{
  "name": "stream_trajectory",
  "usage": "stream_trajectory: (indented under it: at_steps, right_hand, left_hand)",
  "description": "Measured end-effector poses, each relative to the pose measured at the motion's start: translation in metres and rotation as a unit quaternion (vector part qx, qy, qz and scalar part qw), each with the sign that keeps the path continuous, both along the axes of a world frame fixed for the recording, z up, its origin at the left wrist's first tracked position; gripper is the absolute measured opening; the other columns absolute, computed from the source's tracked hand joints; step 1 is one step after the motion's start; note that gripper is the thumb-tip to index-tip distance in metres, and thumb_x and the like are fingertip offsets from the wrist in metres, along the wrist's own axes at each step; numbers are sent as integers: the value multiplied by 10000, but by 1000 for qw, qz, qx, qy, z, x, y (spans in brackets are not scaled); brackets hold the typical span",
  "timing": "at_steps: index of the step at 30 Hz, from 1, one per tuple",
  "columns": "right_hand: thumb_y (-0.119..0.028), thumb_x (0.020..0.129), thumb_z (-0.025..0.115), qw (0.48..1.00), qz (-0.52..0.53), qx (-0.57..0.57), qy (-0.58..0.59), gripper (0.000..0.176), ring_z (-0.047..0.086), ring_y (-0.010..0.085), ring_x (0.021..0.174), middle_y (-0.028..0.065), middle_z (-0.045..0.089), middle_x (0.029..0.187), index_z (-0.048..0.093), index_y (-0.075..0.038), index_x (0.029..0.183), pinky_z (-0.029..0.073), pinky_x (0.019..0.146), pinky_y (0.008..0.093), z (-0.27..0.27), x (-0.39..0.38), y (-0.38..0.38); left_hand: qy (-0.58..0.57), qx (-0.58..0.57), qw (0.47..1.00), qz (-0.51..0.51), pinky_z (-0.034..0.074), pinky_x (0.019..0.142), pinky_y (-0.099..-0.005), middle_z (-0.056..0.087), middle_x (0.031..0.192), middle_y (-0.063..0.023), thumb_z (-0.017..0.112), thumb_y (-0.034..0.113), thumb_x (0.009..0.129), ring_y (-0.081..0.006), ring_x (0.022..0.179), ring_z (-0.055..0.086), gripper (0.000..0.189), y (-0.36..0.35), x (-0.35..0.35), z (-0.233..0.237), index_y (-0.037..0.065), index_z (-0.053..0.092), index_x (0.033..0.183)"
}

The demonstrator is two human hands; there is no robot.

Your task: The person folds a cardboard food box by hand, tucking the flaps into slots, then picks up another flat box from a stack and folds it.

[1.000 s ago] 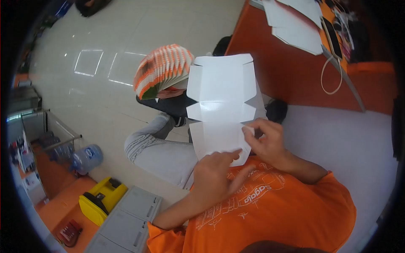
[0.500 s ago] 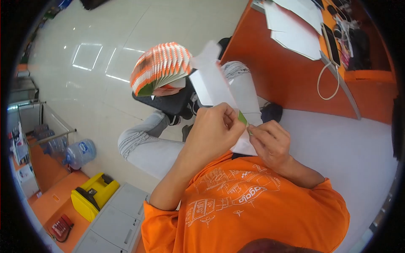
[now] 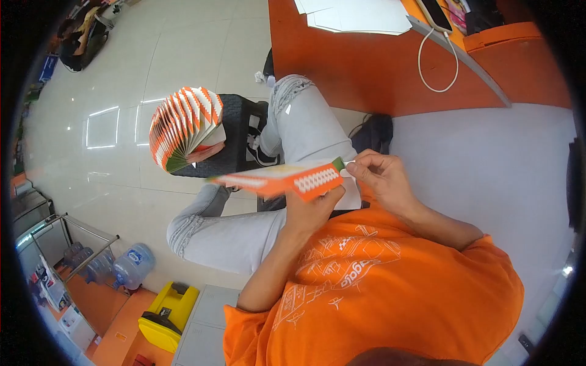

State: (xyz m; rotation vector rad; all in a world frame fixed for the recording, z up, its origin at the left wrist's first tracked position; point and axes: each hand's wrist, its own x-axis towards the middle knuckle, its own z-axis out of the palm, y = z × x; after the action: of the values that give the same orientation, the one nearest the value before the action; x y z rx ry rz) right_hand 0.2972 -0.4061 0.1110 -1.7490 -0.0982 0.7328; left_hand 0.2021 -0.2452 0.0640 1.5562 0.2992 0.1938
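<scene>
My left hand point(image 3: 312, 208) is closed around a folding cardboard carton point(image 3: 314, 182), printed orange and white with a green end. The carton is tilted, its far end blurred by motion. My right hand point(image 3: 381, 175) pinches a small white flap at the green end. Part of a white sheet or panel point(image 3: 350, 196) shows below the hands, over my lap. On a black stool point(image 3: 239, 146) in front of my knees, a fanned stack of similar orange, white and green folded cartons point(image 3: 186, 125) stands in a curve.
An orange desk point(image 3: 342, 67) at the upper right bears white sheets point(image 3: 360, 15) and a phone point(image 3: 436, 13) with a hanging white cable point(image 3: 421, 64). Large water bottles point(image 3: 133, 265) and a yellow plastic container point(image 3: 168, 314) are at the lower left. A person point(image 3: 79, 39) is far back.
The carton has turned from showing its white inside to its printed orange side, its far end swinging left. My view has shifted, and my hands have drawn slightly apart.
</scene>
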Motion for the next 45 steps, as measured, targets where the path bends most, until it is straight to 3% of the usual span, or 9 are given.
stream_trajectory:
  at_steps: [2,5,12,18,22,27,30,33,45]
  right_hand:
    - [-112,947,752,999,-8,28,21,176,586,88,851,55,666,944,732,63,950,487,741,238,-4,-4,1]
    - [-88,949,737,999,-14,51,10,154,597,91,864,58,654,983,722,65,964,490,746,238,-9,-13,2]
    - [-35,893,762,985,9,24,-169,99,615,113,816,65,636,894,703,43,884,490,721,253,-1,-10,16]
    - [-34,875,773,989,58,68,-118,121,605,127,780,65,628,853,696,34,812,480,707,269,2,5,22]
    - [-35,878,769,986,112,32,-115,133,603,118,786,56,632,855,691,33,794,478,709,267,12,15,19]
    - [-80,884,801,994,92,61,-1,119,626,136,849,57,655,909,767,19,939,509,778,277,15,18,23]
    - [-99,877,815,987,75,123,-74,164,646,159,936,77,672,1003,781,3,1000,534,845,293,8,13,27]
    - [-94,877,813,981,80,111,-138,160,655,173,1017,98,676,1090,782,-6,1007,545,892,305,4,11,29]
    - [-84,859,821,978,107,68,-167,121,660,176,1022,69,672,1076,775,-13,945,535,900,303,3,14,46]
  left_hand:
    - [-15,114,993,-30,500,665,-365,664,826,-67,712,75,862,-203,731,633,145,1,-2,-8,29,676,994]
    - [13,126,992,-24,530,708,-345,690,881,-93,672,64,919,-213,801,676,134,1,-5,-13,-5,673,1033]
    - [21,67,998,-1,534,718,-342,695,893,-100,664,61,927,-219,816,681,136,19,-13,7,-11,672,1041]
    - [19,6,1000,11,537,726,-339,699,904,-106,656,59,934,-224,829,686,138,28,5,-1,-17,671,1048]
    - [22,-18,999,18,540,732,-337,701,911,-110,651,57,938,-227,838,690,140,36,-1,6,-20,670,1053]
    - [22,-38,999,22,542,739,-335,704,920,-115,645,55,944,-231,849,694,142,41,0,9,-24,669,1059]
    - [22,-46,998,25,544,744,-333,706,925,-118,641,54,947,-233,855,696,143,47,-1,10,-27,669,1063]
    - [19,-57,998,26,546,748,-332,708,931,-121,637,52,951,-235,862,699,145,49,-2,10,-29,668,1066]
    - [5,-96,995,40,552,765,-326,716,952,-133,623,47,965,-245,887,708,151,50,3,10,-40,666,1081]
